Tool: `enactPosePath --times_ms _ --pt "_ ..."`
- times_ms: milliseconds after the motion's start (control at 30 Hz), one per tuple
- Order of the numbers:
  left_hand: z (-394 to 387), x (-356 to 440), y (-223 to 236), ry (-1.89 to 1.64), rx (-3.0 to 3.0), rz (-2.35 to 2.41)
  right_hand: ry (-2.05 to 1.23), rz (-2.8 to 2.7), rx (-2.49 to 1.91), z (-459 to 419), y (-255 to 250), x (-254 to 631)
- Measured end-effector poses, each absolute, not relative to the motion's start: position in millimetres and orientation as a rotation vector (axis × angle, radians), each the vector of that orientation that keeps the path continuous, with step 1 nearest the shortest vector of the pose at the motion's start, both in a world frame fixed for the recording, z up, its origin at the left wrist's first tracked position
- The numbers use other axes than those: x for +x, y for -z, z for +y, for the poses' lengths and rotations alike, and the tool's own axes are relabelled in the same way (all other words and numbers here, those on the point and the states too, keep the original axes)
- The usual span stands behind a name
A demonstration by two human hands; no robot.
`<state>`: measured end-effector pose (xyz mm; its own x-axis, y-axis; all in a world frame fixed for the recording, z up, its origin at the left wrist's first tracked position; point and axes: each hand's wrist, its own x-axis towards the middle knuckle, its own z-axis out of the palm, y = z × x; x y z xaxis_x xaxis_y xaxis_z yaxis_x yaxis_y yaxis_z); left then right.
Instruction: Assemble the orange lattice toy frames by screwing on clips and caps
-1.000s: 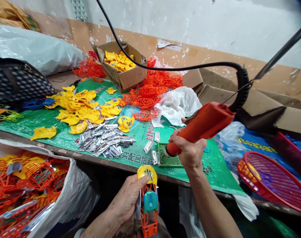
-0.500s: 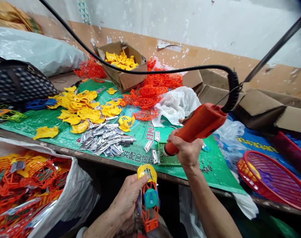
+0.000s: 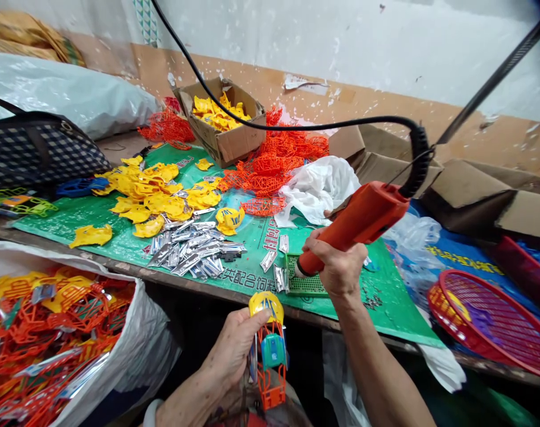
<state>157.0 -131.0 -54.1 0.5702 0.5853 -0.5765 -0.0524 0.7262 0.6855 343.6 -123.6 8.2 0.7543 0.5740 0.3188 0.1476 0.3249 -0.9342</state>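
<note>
My left hand (image 3: pixel 234 341) is closed around a toy car body (image 3: pixel 271 350) with an orange lattice frame, a teal block in its middle and a yellow cap at the far end. It holds the car below the table's front edge. In my right hand (image 3: pixel 341 264) is a red electric screwdriver (image 3: pixel 354 222), tilted, with a black cable running from its top. The driver's tip points down at a small green perforated tray (image 3: pixel 308 287); whether it touches the tray cannot be made out. Silver pieces (image 3: pixel 267 260) lie beside the tray.
Silver strips (image 3: pixel 190 252) and yellow shells (image 3: pixel 149 190) are heaped at the left. Behind them stand a cardboard box (image 3: pixel 241 142) of yellow shells and orange frames (image 3: pixel 279 160). An open sack (image 3: pixel 140 320) of parts sits front left, a red basket (image 3: pixel 496 323) at right. The cable (image 3: pixel 297 127) arches overhead.
The view has shifted slightly, moving the table contents a little to the right. Both hands keep their grips, and the screwdriver stays over the green tray.
</note>
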Motion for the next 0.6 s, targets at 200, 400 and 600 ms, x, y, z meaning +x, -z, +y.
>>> enactPosePath --times_ms 200,400,600 --pt "-131 159 57 -0.428 0.649 0.929 -0.416 -0.718 -1.098 -146 -35 333" --pt "-130 158 55 -0.431 0.617 0.908 -0.615 -0.770 -1.000 -172 -35 308" --pt "-129 157 55 -0.419 0.618 0.890 -0.584 -0.833 -1.042 -175 -18 305"
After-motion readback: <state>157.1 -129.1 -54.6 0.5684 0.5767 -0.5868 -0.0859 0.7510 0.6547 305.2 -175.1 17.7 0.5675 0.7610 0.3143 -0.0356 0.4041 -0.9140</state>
